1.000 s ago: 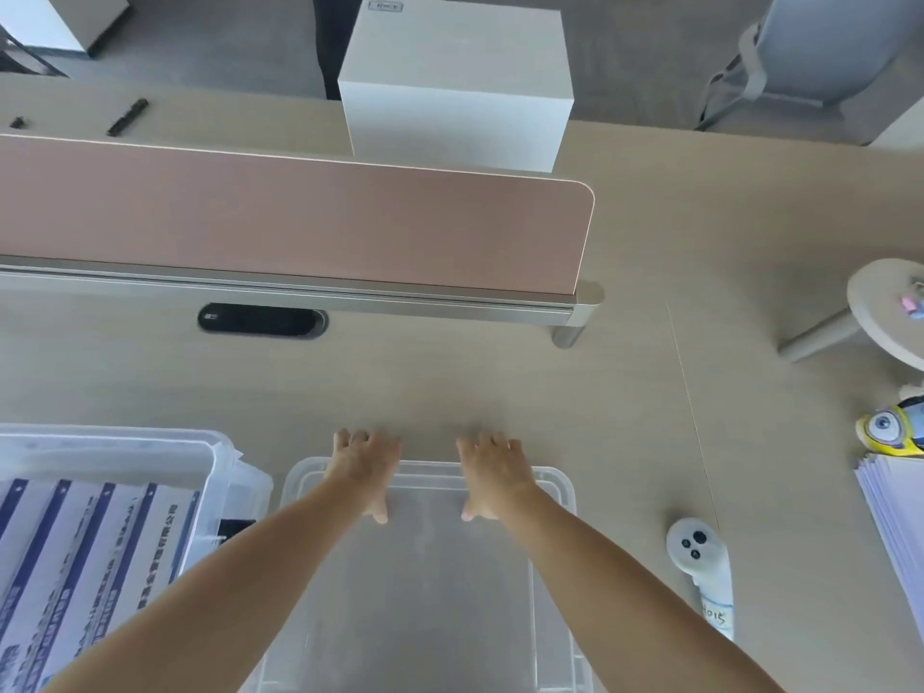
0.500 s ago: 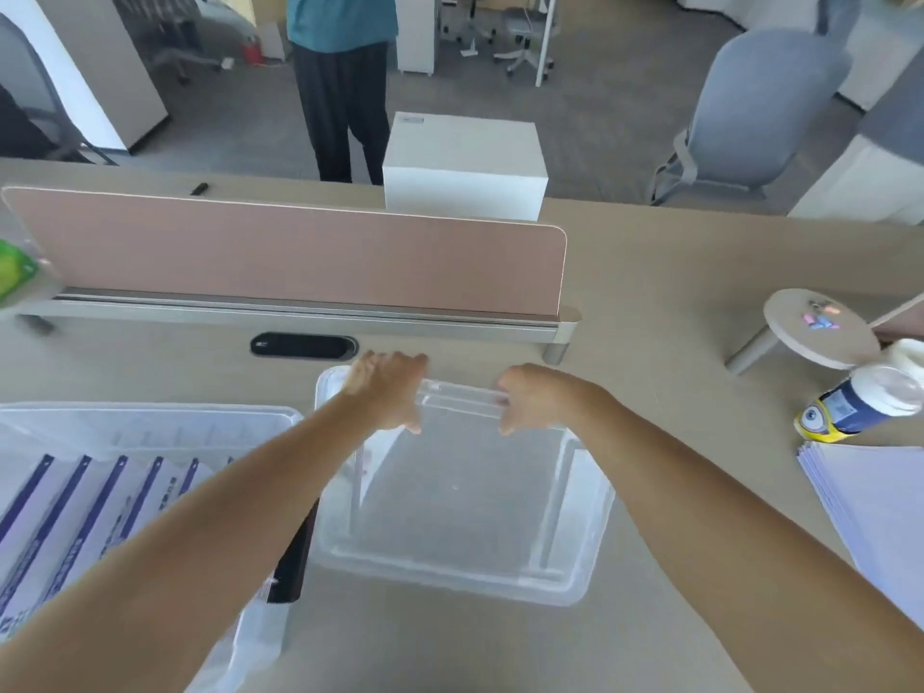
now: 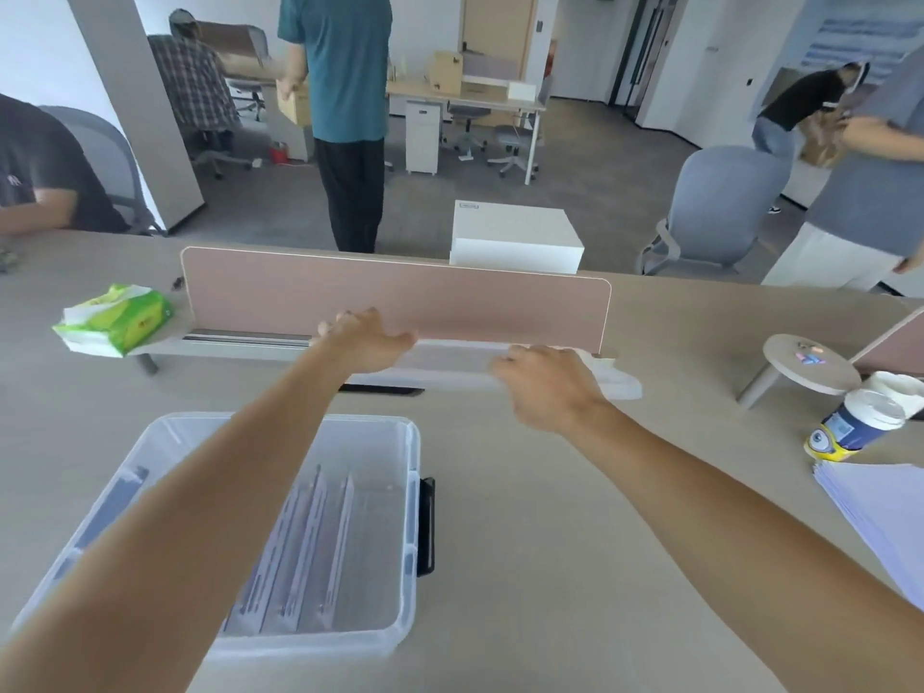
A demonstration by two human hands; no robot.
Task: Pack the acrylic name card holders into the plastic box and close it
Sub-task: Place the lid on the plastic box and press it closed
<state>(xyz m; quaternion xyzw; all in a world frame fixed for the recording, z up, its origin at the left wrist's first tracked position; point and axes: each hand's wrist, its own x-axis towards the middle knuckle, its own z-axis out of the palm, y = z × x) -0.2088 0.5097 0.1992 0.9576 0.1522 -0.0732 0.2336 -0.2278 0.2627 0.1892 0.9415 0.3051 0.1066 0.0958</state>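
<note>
Both hands were raised above the desk point(image 3: 525, 492), each clamped on the clear lid point(image 3: 450, 367), which was held nearly edge-on and showed as a pale, blurred strip between them. The left hand point(image 3: 367, 342) gripped the lid's left end, fingers curled over the top edge. The right hand point(image 3: 545, 387) gripped it further right, and a stretch of lid reached on past that hand to the right. The two hands were well apart along the lid.

The box point(image 3: 407, 517) sat open on the desk below and nearer than the left hand, under the left forearm, which hid part of it. The holders point(image 3: 310, 537) stood upright in a row inside it, against the near wall; motion blur hid their number. A black latch point(image 3: 426, 525) showed on the box's right wall.

Just beyond the hands stood a pink divider point(image 3: 400, 297).
</note>
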